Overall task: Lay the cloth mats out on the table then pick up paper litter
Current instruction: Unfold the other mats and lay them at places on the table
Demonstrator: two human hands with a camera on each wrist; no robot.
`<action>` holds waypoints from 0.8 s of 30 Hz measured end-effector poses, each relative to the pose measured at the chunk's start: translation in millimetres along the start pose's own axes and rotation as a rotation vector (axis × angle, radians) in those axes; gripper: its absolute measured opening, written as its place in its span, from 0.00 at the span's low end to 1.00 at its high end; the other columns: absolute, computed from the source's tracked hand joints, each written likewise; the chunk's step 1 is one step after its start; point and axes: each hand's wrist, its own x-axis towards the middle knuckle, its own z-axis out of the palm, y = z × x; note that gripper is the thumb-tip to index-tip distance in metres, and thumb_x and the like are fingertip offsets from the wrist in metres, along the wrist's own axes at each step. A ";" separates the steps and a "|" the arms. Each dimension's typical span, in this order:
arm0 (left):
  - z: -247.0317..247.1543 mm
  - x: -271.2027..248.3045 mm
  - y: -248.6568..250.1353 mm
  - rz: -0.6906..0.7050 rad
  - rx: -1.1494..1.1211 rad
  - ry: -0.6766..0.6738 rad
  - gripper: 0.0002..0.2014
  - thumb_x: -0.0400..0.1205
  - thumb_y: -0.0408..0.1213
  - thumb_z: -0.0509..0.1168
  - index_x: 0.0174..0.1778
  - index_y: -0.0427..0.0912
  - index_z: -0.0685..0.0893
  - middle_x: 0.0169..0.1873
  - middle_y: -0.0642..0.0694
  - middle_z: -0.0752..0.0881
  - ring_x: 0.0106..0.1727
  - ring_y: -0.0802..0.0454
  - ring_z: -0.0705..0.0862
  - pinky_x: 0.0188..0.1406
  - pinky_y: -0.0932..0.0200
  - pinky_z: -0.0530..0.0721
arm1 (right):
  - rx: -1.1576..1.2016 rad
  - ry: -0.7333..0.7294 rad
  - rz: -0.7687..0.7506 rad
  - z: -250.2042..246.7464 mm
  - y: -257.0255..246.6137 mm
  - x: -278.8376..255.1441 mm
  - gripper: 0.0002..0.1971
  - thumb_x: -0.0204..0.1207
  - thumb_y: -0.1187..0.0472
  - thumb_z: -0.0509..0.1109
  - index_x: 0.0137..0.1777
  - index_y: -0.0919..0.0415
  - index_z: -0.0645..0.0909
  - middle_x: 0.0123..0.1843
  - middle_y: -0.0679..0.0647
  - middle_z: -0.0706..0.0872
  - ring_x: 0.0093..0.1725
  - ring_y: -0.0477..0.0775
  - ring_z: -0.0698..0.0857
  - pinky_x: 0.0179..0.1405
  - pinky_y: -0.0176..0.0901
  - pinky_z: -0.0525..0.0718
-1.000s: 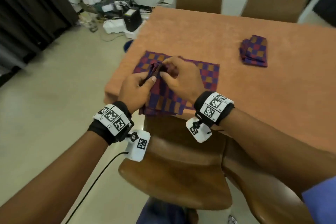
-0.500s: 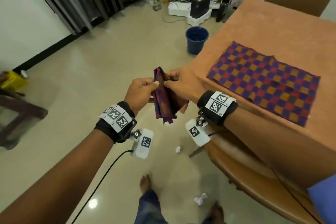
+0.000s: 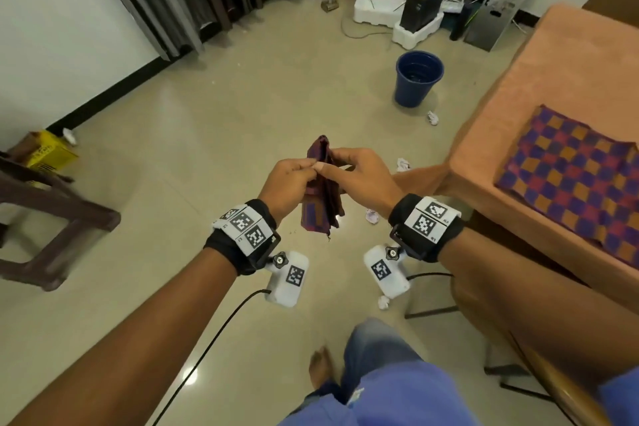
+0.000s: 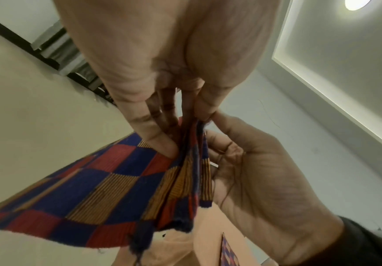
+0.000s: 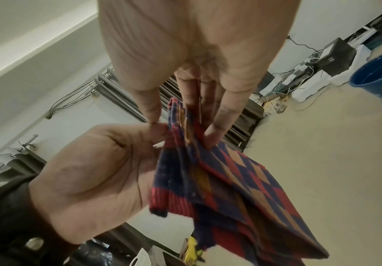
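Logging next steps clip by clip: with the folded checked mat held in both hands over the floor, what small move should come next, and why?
Probably pull the hands apart to open the folded mat. The left hand and right hand each pinch its top edge, layers still bunched and hanging over the floor, while one laid mat already lies flat on the table.

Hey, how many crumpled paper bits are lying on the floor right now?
4, possibly more hidden: one by the blue bucket, one near the table corner, one under the right wrist, one beside the chair leg.
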 end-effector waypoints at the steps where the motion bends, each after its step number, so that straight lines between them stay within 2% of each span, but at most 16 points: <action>1: -4.1 12.9 0.7 0.020 0.029 -0.011 0.13 0.85 0.27 0.57 0.57 0.33 0.86 0.44 0.38 0.90 0.41 0.50 0.92 0.38 0.57 0.89 | 0.017 0.026 0.012 0.2 -0.1 13.0 0.12 0.78 0.52 0.72 0.56 0.56 0.89 0.47 0.50 0.92 0.47 0.48 0.91 0.48 0.52 0.92; 4: -14.4 56.5 -0.3 0.093 0.181 0.005 0.12 0.81 0.29 0.63 0.51 0.45 0.90 0.49 0.44 0.89 0.46 0.43 0.91 0.49 0.43 0.89 | 0.027 0.090 0.051 -3.2 5.6 53.8 0.08 0.75 0.53 0.72 0.47 0.55 0.90 0.42 0.51 0.92 0.44 0.54 0.91 0.46 0.58 0.91; 7: -21.8 108.8 7.4 0.095 0.248 -0.002 0.17 0.79 0.27 0.62 0.46 0.55 0.89 0.43 0.48 0.91 0.43 0.44 0.91 0.51 0.41 0.89 | 0.028 0.120 0.106 -16.9 18.7 103.9 0.08 0.72 0.58 0.69 0.38 0.51 0.90 0.37 0.55 0.91 0.42 0.62 0.91 0.47 0.65 0.89; 9: -22.0 149.6 17.1 0.088 0.292 -0.045 0.18 0.79 0.27 0.63 0.46 0.58 0.88 0.39 0.47 0.92 0.40 0.45 0.91 0.50 0.42 0.89 | 0.027 0.143 0.116 -33.4 28.2 136.9 0.10 0.71 0.62 0.67 0.36 0.49 0.90 0.35 0.54 0.91 0.39 0.59 0.90 0.45 0.63 0.90; 11: -17.6 189.7 29.1 0.088 0.355 -0.046 0.17 0.78 0.28 0.64 0.45 0.59 0.88 0.39 0.48 0.92 0.37 0.47 0.91 0.46 0.43 0.90 | 0.015 0.153 0.114 -54.0 34.5 168.8 0.14 0.72 0.67 0.66 0.35 0.48 0.89 0.30 0.47 0.89 0.32 0.49 0.86 0.39 0.54 0.89; 13: -12.2 224.2 42.3 0.097 0.465 0.015 0.14 0.76 0.32 0.66 0.49 0.57 0.88 0.41 0.52 0.90 0.37 0.51 0.89 0.43 0.47 0.90 | 0.019 0.170 0.123 -74.4 40.2 196.0 0.17 0.73 0.70 0.65 0.37 0.46 0.89 0.30 0.44 0.89 0.30 0.44 0.83 0.35 0.48 0.86; 15: -5.0 258.6 60.1 0.118 0.578 0.044 0.15 0.75 0.37 0.68 0.57 0.55 0.85 0.44 0.54 0.88 0.39 0.55 0.88 0.44 0.52 0.88 | 0.032 0.181 0.142 -98.4 44.5 223.8 0.18 0.74 0.70 0.65 0.41 0.47 0.90 0.35 0.48 0.91 0.34 0.47 0.86 0.39 0.49 0.88; 17: 3.5 292.9 75.0 0.147 0.684 -0.031 0.19 0.74 0.41 0.70 0.62 0.53 0.81 0.48 0.53 0.87 0.43 0.54 0.87 0.46 0.54 0.86 | -0.015 0.175 0.137 -123.0 45.2 251.4 0.16 0.76 0.68 0.65 0.48 0.48 0.91 0.40 0.47 0.92 0.38 0.46 0.88 0.42 0.44 0.88; 20: 15.8 344.7 87.9 0.189 0.832 -0.074 0.12 0.75 0.41 0.67 0.54 0.51 0.81 0.44 0.50 0.88 0.42 0.44 0.86 0.41 0.52 0.84 | -0.131 0.121 0.081 -163.1 40.9 284.8 0.15 0.76 0.68 0.65 0.53 0.50 0.90 0.44 0.47 0.92 0.42 0.45 0.87 0.44 0.38 0.84; 22: 19.4 383.3 98.1 0.213 0.899 -0.063 0.08 0.75 0.38 0.64 0.48 0.50 0.83 0.39 0.47 0.89 0.40 0.39 0.85 0.37 0.51 0.83 | -0.266 0.070 0.030 -197.6 43.4 306.6 0.14 0.78 0.67 0.65 0.56 0.53 0.89 0.49 0.50 0.92 0.46 0.49 0.87 0.48 0.41 0.84; 24: 20.9 423.8 111.1 0.236 0.940 -0.091 0.11 0.75 0.36 0.65 0.50 0.51 0.87 0.40 0.47 0.90 0.42 0.39 0.86 0.39 0.50 0.85 | -0.473 0.035 -0.010 -235.8 53.7 328.3 0.15 0.79 0.64 0.64 0.59 0.53 0.87 0.52 0.50 0.92 0.49 0.53 0.87 0.48 0.44 0.82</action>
